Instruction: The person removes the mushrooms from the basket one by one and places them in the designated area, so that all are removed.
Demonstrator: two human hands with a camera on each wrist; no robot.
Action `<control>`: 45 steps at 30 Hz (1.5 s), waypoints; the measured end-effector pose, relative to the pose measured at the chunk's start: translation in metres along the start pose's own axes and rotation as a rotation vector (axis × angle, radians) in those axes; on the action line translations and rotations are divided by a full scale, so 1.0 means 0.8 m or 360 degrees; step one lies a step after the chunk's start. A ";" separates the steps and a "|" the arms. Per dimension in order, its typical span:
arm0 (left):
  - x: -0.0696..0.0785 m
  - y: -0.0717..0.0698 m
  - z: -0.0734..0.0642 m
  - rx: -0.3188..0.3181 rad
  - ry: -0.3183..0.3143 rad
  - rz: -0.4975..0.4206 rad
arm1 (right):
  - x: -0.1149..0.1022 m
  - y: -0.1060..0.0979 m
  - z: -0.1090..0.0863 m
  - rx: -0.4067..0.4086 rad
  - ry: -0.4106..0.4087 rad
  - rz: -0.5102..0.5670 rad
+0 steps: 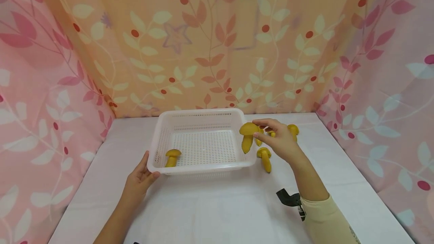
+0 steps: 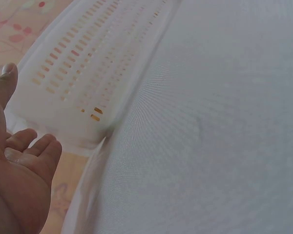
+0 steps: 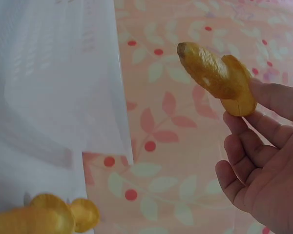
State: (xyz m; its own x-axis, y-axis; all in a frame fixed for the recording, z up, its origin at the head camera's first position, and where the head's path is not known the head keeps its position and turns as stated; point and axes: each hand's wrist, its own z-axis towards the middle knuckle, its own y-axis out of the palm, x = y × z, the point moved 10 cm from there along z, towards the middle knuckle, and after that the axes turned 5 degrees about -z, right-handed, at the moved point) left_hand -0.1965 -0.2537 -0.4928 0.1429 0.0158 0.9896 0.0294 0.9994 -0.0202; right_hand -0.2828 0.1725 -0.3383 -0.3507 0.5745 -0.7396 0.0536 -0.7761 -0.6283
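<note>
A yellow mushroom [image 1: 248, 134], cap up and stem down, is pinched by its cap in my right hand [image 1: 279, 138], above the basket's right rim. The right wrist view shows the thumb and fingertips of my right hand [image 3: 263, 156] on the cap, with the stem sticking out. My left hand [image 1: 137, 182] holds the white plastic basket [image 1: 203, 167] at its near left corner, thumb by the front rim and fingers along the side. Inside that corner of the basket lies another yellow mushroom [image 1: 173, 156].
Several more yellow mushrooms lie right of the basket, among them a near mushroom [image 1: 265, 160] and a far mushroom [image 1: 293, 131]; my right hand partly covers some. A black strap [image 1: 289, 199] hangs by the right sleeve. Floral curtains [image 1: 210, 48] enclose the white table [image 1: 217, 210].
</note>
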 end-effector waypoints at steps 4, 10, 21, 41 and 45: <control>0.000 0.000 0.000 -0.0010 0.0006 -0.0040 | 0.017 -0.022 -0.007 0.0036 0.0001 -0.0056; 0.002 -0.001 0.000 0.0014 0.0001 -0.0031 | 0.039 -0.047 -0.018 0.0070 -0.0006 -0.0141; 0.002 -0.002 0.000 0.0012 -0.0009 -0.0037 | 0.085 -0.074 -0.038 0.0109 0.0006 -0.0053; 0.003 0.000 0.002 -0.0018 0.0001 -0.0055 | 0.167 -0.071 -0.045 0.0104 0.0151 0.0046; 0.004 0.001 0.002 -0.0022 0.0008 -0.0080 | 0.189 -0.064 -0.046 0.0073 0.0227 0.0049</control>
State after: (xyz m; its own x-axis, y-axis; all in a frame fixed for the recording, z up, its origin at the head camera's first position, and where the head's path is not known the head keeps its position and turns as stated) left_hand -0.1978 -0.2532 -0.4897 0.1460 -0.0348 0.9887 0.0503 0.9984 0.0277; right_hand -0.3043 0.3083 -0.4271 -0.2133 0.5785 -0.7873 0.0188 -0.8032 -0.5954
